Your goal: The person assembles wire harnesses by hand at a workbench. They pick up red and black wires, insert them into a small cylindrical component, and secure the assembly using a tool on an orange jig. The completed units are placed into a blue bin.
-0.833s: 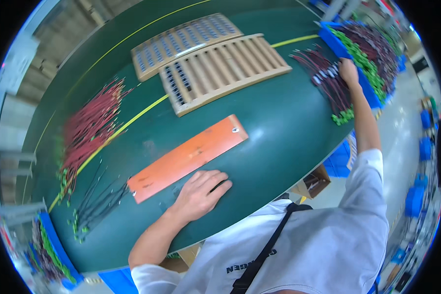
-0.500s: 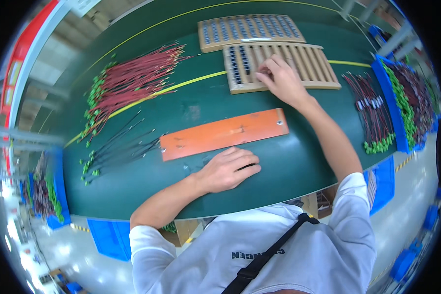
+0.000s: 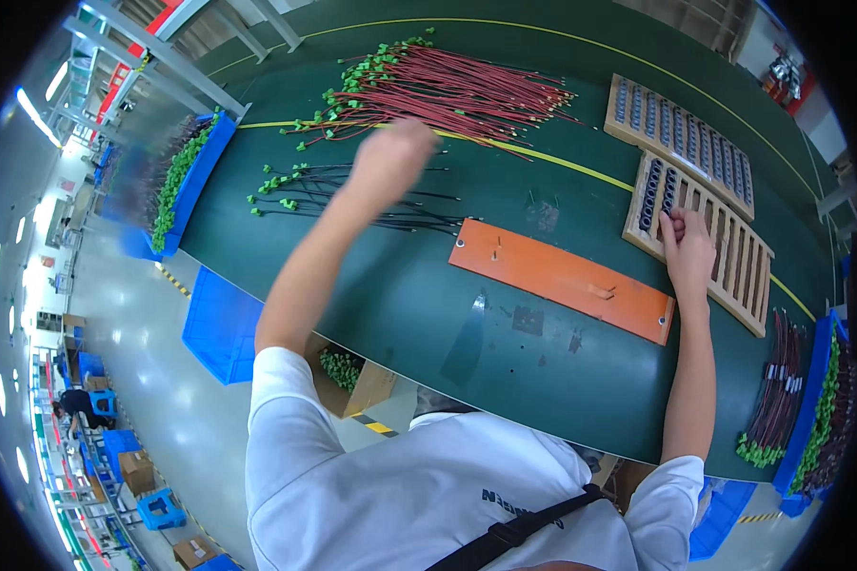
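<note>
- Slotted wooden tray [image 3: 764, 293], on the right of the worktop [image 3: 400, 324], edge against a second wooden tray [image 3: 628, 137] filled with dark cylindrical pieces.
- Progress (my judgement): early or late depends on whether the nearer tray is being filled or emptied, which I cannot tell. Pieces stand in two left-hand slots; the others visible are bare. Farther tray looks complete.
- Unused stock, apparently: many red leads [image 3: 471, 95] and fewer black leads [image 3: 288, 204], loose. White-sleeved bundle [image 3: 776, 381] lies at far right, seemingly finished.
- Right hand [image 3: 690, 252]: grip drawn together at the second slot (its lower end hidden); cannot tell if a piece is pinched.
- Left hand [image 3: 396, 162]: over the leads, blurred; grip state and contents unclear.
- Change from half a second ago: left hand has left the worktop beside the orange plate [image 3: 557, 276]; right hand remains at the tray; view has turned.
</note>
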The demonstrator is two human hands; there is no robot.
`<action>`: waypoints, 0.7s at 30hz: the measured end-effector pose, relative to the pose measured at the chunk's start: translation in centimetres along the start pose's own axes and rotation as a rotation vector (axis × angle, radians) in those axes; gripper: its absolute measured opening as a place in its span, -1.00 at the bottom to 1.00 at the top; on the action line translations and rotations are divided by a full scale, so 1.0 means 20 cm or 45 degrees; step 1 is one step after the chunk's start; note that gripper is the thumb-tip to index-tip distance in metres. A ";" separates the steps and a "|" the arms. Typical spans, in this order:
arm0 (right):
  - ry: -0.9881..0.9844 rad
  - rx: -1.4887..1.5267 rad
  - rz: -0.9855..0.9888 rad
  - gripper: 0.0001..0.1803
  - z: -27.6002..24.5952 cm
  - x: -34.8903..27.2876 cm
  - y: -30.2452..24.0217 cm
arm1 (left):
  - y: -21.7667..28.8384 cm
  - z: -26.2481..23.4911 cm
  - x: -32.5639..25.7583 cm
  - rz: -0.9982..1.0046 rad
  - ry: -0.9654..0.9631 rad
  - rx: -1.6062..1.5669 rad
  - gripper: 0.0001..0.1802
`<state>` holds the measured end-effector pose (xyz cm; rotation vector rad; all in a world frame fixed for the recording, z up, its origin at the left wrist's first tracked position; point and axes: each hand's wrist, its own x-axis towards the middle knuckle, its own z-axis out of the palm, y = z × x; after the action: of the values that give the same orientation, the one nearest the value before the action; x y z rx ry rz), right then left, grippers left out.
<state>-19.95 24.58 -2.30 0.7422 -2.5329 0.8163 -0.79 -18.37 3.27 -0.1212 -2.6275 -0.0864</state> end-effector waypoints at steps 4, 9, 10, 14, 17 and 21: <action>0.027 -0.008 -0.056 -0.78 0.02 0.00 0.01 | -0.53 0.09 -0.01 -0.179 -0.086 0.452 -0.88; 0.031 0.002 -0.058 -0.79 0.03 0.01 -0.01 | -0.72 0.12 -0.02 -0.525 -0.488 0.717 -0.91; 0.033 -0.005 -0.060 -0.79 0.03 0.01 0.00 | -0.75 0.09 0.00 -0.472 -0.489 0.743 -0.90; 0.038 -0.045 -0.019 -0.80 0.00 0.00 0.01 | -0.76 -0.15 0.19 -0.096 -0.179 1.066 -0.91; 0.020 -0.041 -0.014 -0.81 0.01 0.00 -0.02 | -0.83 -0.44 0.23 0.032 0.030 1.214 -0.91; 0.038 -0.039 -0.023 -0.81 0.02 -0.01 0.00 | -0.97 -0.51 0.15 -0.286 -0.175 0.592 -0.90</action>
<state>-19.91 24.33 -2.74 0.7367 -2.5030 0.7753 -0.35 -38.35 12.82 0.3383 -2.7098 0.4695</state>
